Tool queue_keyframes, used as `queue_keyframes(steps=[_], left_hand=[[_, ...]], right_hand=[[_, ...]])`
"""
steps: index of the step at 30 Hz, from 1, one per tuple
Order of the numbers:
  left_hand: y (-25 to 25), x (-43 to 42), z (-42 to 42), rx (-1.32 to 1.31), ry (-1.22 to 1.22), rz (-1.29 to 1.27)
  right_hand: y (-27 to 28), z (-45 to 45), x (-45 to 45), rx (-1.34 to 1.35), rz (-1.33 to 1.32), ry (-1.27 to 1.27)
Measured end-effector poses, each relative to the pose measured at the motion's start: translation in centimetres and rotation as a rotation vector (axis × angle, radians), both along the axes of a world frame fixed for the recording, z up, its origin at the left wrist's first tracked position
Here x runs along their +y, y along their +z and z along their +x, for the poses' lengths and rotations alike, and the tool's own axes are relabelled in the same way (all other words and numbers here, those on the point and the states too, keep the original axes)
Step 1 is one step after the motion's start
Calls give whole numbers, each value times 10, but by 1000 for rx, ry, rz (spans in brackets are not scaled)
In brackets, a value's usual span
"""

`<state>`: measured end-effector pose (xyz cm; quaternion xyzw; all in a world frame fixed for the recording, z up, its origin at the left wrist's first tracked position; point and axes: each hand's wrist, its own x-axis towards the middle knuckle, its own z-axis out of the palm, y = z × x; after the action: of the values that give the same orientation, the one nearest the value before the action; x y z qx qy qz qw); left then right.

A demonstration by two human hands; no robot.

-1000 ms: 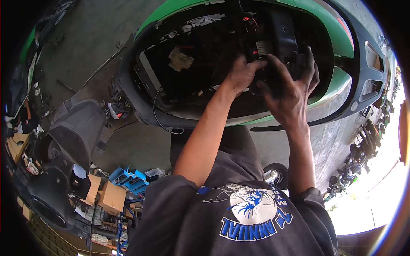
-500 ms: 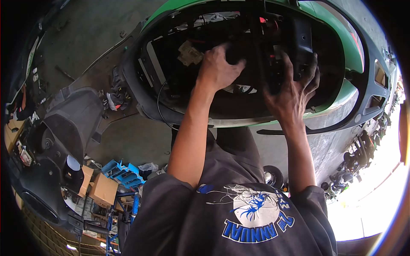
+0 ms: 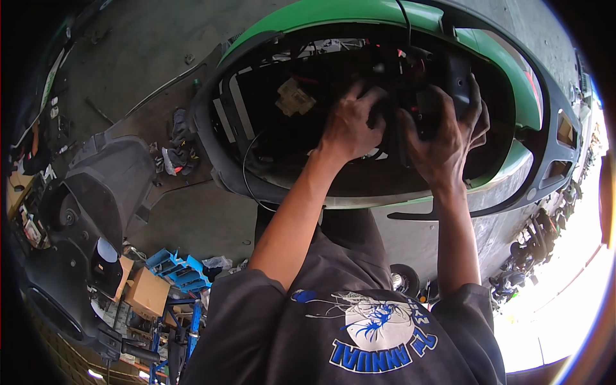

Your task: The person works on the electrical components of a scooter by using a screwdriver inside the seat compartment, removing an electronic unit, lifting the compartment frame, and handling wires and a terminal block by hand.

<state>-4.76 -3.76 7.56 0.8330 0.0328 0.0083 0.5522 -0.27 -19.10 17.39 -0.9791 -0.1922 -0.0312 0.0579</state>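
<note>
My left hand (image 3: 353,127) is inside the oval opening of a green and black scooter body (image 3: 308,16), its fingers and thumb curled round something dark that I cannot make out. To its right, my right hand (image 3: 443,144) has its thumb and bent fingers round a dark part (image 3: 426,106), below a black bracket (image 3: 459,80). Dark shadow hides most of what lies between the two hands. A beige connector block (image 3: 295,97) sits left of my left hand. A thin black cable (image 3: 244,167) loops over the near rim.
Black body panels (image 3: 112,186) lie at the left. Below them are a cardboard box (image 3: 147,292) and a blue tray (image 3: 181,269). A wheel (image 3: 404,281) shows beside my legs, and many dark parts (image 3: 529,247) line the floor at the right.
My left hand has moved right, nearer to my right hand, after shifting left earlier. My right hand stays at the dark part, its fingers more bent. The whole view has shifted slightly.
</note>
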Motion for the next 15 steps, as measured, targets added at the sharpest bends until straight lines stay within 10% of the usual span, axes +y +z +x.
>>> queue_keyframes(steps=[15], left_hand=[[46, 23, 57, 324, 314, -1255]], right_hand=[[-3, 21, 22, -10, 278, 86]])
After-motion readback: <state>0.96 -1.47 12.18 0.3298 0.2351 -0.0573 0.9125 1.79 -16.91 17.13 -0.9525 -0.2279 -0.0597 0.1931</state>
